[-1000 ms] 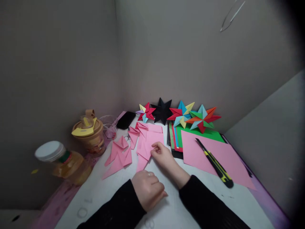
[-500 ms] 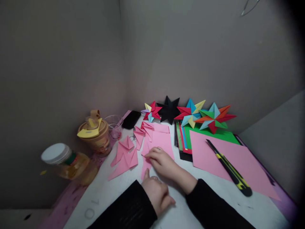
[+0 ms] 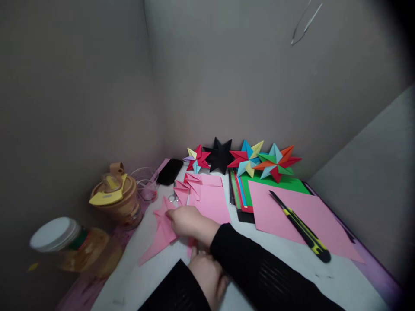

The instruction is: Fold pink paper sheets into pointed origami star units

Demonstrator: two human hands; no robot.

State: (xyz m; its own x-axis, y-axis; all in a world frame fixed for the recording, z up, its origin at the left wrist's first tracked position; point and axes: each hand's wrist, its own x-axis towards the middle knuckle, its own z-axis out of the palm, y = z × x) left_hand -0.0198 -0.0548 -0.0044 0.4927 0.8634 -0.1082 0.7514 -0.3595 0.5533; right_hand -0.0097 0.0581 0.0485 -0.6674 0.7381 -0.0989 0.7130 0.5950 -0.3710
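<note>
My right hand [image 3: 187, 221] reaches across to the left, its fingers closed at the edge of a folded pink paper piece [image 3: 164, 235]. The fingertips partly hide where they meet the paper. Under the right wrist is my left hand [image 3: 206, 274], its index finger stretched forward against a strip of pink paper [image 3: 189, 249] and the other fingers curled loosely. A flat pink sheet [image 3: 214, 203] lies beyond both hands. At its upper left are smaller folded pink pieces [image 3: 193, 185].
Four-colour and black paper stars [image 3: 220, 156] lean along the wall. A box cutter [image 3: 301, 226] rests on a large pink sheet [image 3: 269, 211] at right. At left stand a lidded cup [image 3: 118, 203] and a white-capped jar [image 3: 55, 235]; a phone [image 3: 170, 172] lies behind.
My right hand has moved left from the pink sheet to the folded pieces, its forearm now crossing above my left hand. The whole view has shifted slightly.
</note>
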